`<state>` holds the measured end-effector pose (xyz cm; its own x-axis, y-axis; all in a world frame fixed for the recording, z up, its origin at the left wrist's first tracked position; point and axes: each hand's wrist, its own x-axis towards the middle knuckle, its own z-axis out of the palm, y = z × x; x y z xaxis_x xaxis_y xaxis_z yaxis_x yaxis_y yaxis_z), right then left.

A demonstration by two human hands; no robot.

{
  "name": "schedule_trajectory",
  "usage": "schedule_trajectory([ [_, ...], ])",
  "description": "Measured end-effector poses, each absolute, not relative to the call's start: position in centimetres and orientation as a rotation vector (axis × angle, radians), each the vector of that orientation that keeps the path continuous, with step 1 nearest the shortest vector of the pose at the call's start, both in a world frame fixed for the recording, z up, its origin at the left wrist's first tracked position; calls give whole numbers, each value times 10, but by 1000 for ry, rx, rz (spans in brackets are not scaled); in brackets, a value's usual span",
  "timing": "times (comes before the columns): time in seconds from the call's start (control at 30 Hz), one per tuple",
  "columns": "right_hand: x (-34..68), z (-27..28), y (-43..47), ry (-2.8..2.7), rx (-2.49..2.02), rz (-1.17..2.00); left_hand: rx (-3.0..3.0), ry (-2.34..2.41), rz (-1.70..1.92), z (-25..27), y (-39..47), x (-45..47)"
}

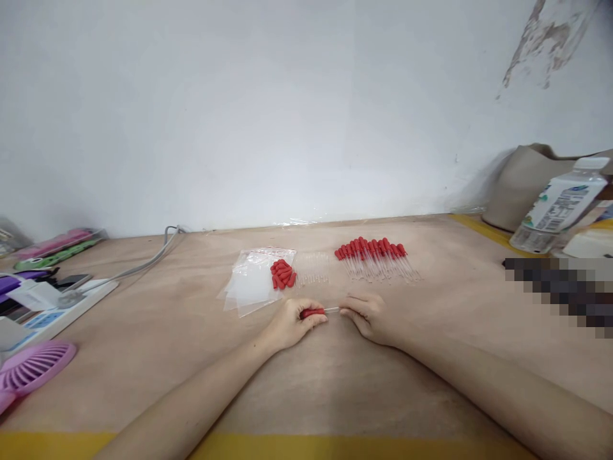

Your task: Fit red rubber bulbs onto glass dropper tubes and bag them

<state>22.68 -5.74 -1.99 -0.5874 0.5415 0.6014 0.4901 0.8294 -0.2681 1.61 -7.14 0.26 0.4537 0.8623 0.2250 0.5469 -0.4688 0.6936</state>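
Red rubber bulb [312, 312] pinched in left hand [290, 324], fingers closed round it; right hand [366, 315] fingers grip the clear glass tube [332, 310] entering the bulb. Both rest low on the bench [431, 358]. Behind: loose bulbs [283, 273], bare tubes [312, 268], assembled droppers [376, 257].

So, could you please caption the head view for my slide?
Left hand and right hand hold one red-bulbed dropper on the table.

Bare tabletop [158, 332] lies open near and left of the hands; beyond them, bags [251, 284], red bulbs [283, 273], glass tubes [312, 268] and assembled droppers [376, 257] block the way.
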Motion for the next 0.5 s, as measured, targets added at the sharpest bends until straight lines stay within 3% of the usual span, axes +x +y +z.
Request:
schedule_trajectory([
  [0.5, 212, -19, -60, -2361, -902, 115, 2331, 1164, 766, 0, -72, 15],
])
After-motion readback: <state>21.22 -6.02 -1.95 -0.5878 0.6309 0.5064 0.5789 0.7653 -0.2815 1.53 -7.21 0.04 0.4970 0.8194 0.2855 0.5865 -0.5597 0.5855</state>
